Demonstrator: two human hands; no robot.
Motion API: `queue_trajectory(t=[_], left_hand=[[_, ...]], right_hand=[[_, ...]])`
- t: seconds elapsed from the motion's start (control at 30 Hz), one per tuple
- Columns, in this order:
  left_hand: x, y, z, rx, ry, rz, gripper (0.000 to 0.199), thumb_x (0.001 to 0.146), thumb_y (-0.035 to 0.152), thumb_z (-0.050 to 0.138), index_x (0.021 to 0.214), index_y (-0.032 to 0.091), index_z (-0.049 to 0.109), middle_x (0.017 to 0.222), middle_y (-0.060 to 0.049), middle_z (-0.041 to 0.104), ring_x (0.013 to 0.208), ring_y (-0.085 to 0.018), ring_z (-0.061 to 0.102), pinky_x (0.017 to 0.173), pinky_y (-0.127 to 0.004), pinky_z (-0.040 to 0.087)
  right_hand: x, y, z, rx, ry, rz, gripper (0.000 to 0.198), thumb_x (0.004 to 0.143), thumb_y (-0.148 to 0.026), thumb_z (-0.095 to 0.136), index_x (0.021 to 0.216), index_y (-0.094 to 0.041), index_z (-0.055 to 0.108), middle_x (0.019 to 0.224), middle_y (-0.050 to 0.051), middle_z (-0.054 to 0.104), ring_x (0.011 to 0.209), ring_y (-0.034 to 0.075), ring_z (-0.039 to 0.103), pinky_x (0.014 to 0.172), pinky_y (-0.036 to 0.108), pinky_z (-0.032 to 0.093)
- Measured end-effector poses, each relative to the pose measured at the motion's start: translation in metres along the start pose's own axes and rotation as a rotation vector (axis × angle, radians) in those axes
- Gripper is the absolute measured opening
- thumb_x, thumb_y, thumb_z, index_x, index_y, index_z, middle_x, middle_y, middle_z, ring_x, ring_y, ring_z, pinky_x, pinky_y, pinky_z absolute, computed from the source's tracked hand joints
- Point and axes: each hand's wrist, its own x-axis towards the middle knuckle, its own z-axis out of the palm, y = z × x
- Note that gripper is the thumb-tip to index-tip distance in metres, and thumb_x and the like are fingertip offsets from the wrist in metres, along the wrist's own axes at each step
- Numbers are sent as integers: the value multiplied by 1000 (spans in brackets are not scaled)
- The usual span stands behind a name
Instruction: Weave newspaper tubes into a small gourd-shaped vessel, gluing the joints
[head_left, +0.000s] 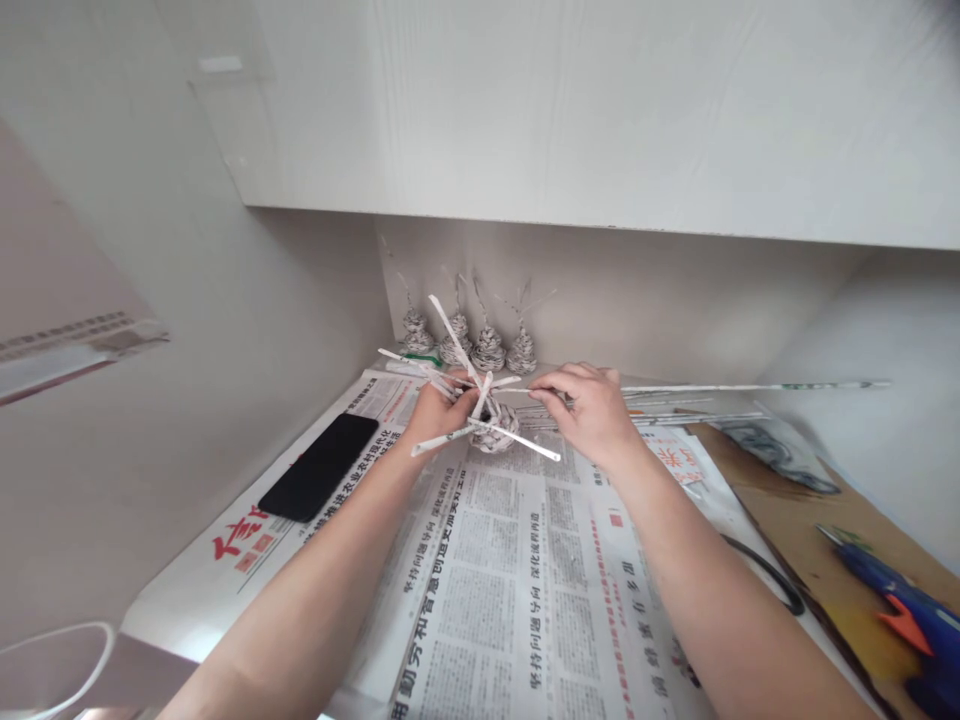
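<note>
My left hand (444,408) grips a small woven piece of rolled newspaper (496,434) from its left side, the thumb pressed near its top. Several pale paper strips stick out from the piece in different directions. My right hand (581,405) pinches a thin paper strip (517,389) between thumb and forefinger, just right of the weaving. A long rolled-paper stick (757,387) runs out to the right behind that hand. Part of the woven piece is hidden by my left fingers and the crossing strips.
Newspaper sheets (480,590) cover the work surface. A black phone (321,467) lies at the left. Several finished-looking woven gourd shapes (489,348) stand against the back wall. On brown cardboard at the right lies a blue glue gun (892,590) with an orange trigger, near a black cable (772,572).
</note>
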Motion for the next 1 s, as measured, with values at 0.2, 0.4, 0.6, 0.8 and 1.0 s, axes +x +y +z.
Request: queue_trajectory(t=[0.2, 0.4, 0.6, 0.8, 1.0], left_hand=[[-1, 6, 1, 32, -14, 8, 18, 79, 27, 59, 87, 15, 71, 83, -7, 74, 80, -22, 69, 73, -31, 54], [0, 3, 3, -10, -7, 1, 18, 79, 28, 62, 87, 14, 71, 80, -7, 73, 76, -21, 68, 71, -30, 53], [-2, 0, 3, 48, -13, 24, 17, 81, 30, 61, 86, 16, 70, 81, -6, 72, 78, -21, 68, 72, -30, 53], [-5, 7, 4, 97, -7, 70, 14, 82, 24, 56, 89, 17, 68, 86, -5, 71, 80, -20, 67, 76, -31, 53], [-5, 5, 6, 64, -8, 14, 15, 82, 26, 60, 90, 16, 68, 85, -5, 72, 79, -20, 66, 75, -30, 52]], right_hand=[[0, 2, -4, 24, -4, -9, 12, 89, -29, 62, 84, -26, 72, 81, 0, 71, 83, 20, 62, 80, 35, 28], [0, -1, -2, 67, 11, 16, 12, 88, -29, 63, 82, -25, 72, 78, 1, 70, 80, 20, 62, 76, 35, 32], [1, 0, -7, 227, -44, 91, 10, 86, -27, 63, 82, -24, 72, 83, 2, 71, 77, 18, 62, 71, 32, 38], [-1, -2, -4, 254, -77, 133, 13, 86, -27, 60, 80, -23, 71, 82, 2, 72, 73, 17, 62, 69, 31, 40], [0, -6, -2, 218, -85, 143, 14, 86, -27, 60, 79, -23, 72, 80, 2, 72, 72, 18, 61, 67, 30, 37]])
